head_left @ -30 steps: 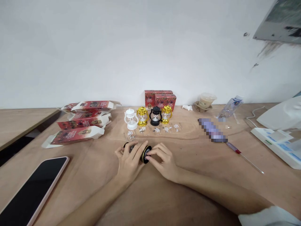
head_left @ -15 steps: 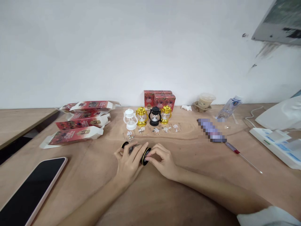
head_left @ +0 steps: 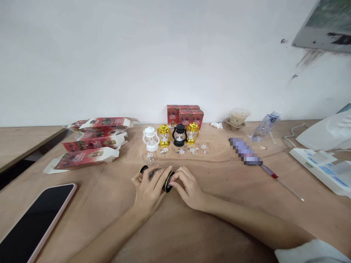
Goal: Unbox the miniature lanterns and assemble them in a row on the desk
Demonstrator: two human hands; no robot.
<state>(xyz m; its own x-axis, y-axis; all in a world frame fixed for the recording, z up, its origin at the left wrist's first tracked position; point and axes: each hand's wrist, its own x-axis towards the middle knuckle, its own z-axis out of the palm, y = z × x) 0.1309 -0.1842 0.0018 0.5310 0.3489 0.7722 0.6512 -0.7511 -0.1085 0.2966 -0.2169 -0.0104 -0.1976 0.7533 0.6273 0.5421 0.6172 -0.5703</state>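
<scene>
With the left hand (head_left: 148, 188) wrapped around the black lantern (head_left: 161, 177) and the right hand (head_left: 188, 186) pinching its base (head_left: 169, 181), slipping fingers could roll it toward the table's (head_left: 219, 226) near edge.

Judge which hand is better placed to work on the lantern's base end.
Right, probably. The right hand has fingertips on the gold-rimmed base of the small black toy lantern, while the left hand wraps its body.
</scene>
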